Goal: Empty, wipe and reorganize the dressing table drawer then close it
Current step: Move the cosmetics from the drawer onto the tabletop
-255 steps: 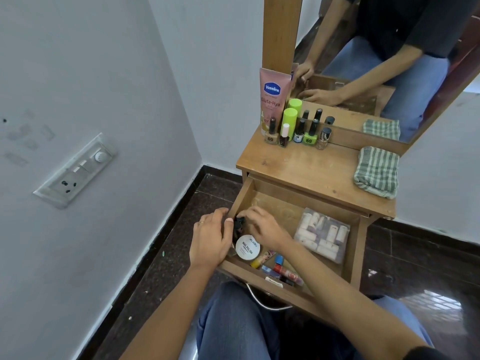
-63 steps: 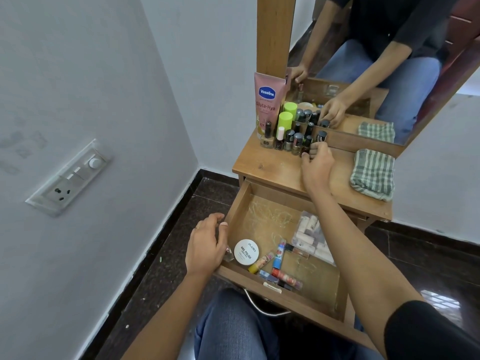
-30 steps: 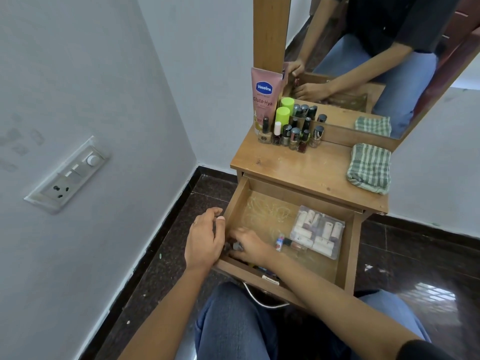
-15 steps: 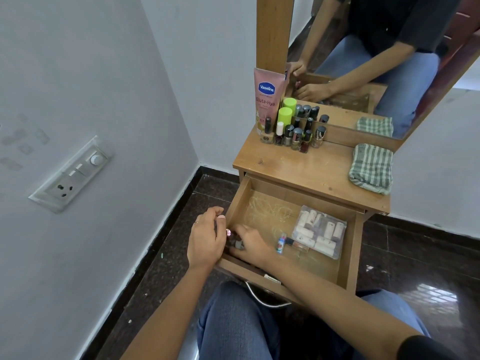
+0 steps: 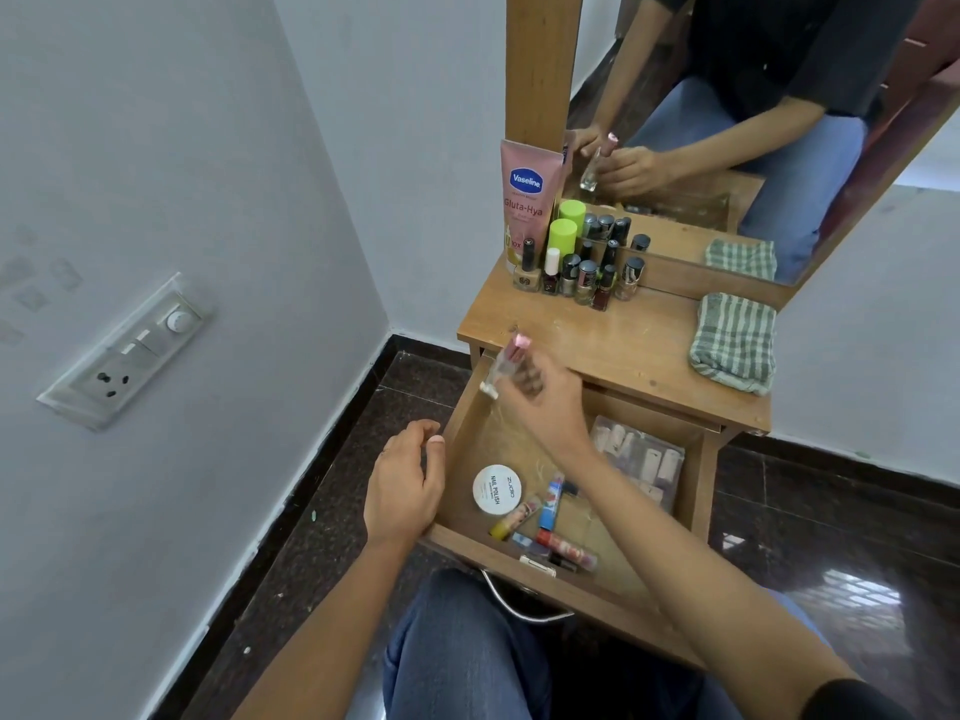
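The wooden drawer (image 5: 457, 407) of the dressing table stands pulled out in front of me. My right hand (image 5: 545, 402) is raised over its back left corner and pinches a small clear bottle with a pink cap (image 5: 506, 363), blurred by motion. My left hand (image 5: 405, 485) rests on the drawer's left wall with relaxed fingers, holding nothing. Inside lie a round white nail polish tin (image 5: 497, 489), several lip balm sticks (image 5: 550, 527) near the front and a clear bag of small tubes (image 5: 641, 459) at the back right.
On the table top (image 5: 623, 345) a pink Vaseline tube (image 5: 527, 200), a green-capped bottle (image 5: 562, 239) and several nail polish bottles (image 5: 584, 280) stand against the mirror (image 5: 753, 122). A folded green checked cloth (image 5: 732, 340) lies at the right. A wall with a socket plate (image 5: 130, 350) is close on the left.
My right hand has come up out of the drawer's front left corner with the pink-capped bottle, moving toward the table top. The tin and sticks it covered now show. My left hand stays.
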The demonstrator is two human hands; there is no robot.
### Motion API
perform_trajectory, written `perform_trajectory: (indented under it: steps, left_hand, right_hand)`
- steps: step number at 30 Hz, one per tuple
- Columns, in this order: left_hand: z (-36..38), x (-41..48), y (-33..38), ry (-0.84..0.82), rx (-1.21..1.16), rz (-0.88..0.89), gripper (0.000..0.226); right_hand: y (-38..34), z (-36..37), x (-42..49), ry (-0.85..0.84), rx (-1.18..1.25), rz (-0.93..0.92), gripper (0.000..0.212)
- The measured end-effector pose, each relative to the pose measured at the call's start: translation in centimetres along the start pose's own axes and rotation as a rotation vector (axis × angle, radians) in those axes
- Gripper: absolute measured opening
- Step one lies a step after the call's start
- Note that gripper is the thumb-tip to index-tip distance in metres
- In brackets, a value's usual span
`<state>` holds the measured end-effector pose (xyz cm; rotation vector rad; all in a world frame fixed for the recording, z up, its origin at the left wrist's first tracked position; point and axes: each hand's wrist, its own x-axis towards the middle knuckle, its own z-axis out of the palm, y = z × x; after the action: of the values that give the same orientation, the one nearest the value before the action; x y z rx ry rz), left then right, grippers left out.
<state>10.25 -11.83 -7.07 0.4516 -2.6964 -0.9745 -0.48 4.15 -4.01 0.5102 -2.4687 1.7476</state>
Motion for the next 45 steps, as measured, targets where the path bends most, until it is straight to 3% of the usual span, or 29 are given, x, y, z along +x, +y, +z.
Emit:
perform_trajectory:
  steps: [5, 8, 12, 20, 36, 39, 42, 45]
  left_hand:
    - [0.0, -0.1, 0.2, 0.004, -0.017, -0.006, 0.028]
    - [-0.1, -0.1, 0.2, 0.005, -0.024, -0.004, 0.027]
    - [-0.1, 0.0, 0.1, 0.0, -0.023, 0.008, 0.027]
    - [0.0, 0.0, -0.1, -0.006, -0.027, 0.016, 0.028]
    - [0.0, 0.0, -0.1, -0.01, -0.036, 0.011, 0.029]
    - [0.0, 0.1, -0.1, -0.008, -0.033, 0.009, 0.029]
    - [0.0, 0.1, -0.1, -0.011, -0.029, 0.004, 0.026]
    - [0.1, 0.2, 0.0, -0.016, -0.015, 0.002, 0.025]
  right_hand:
    - [-1.0, -2.2, 6.5, 0.188, -0.073, -0.05, 0.012]
    - [-0.2, -2.6, 9.4, 0.165, -0.194, -0.011, 0.01]
    - [0.9, -2.1, 11.2, 0.097, -0.25, 0.028, 0.022]
    - [2.0, -0.4, 11.6, 0.211, -0.161, 0.045, 0.032]
    - [3.0, 1.7, 12.0, 0.332, -0.162, 0.17, 0.024]
    - [2.2, 1.7, 10.6, 0.345, -0.11, 0.117, 0.025]
    - [1.5, 1.5, 7.1, 0.25, -0.103, -0.04, 0.017]
    - [1.5, 0.7, 2.8, -0.093, -0.168, -0.107, 0.013]
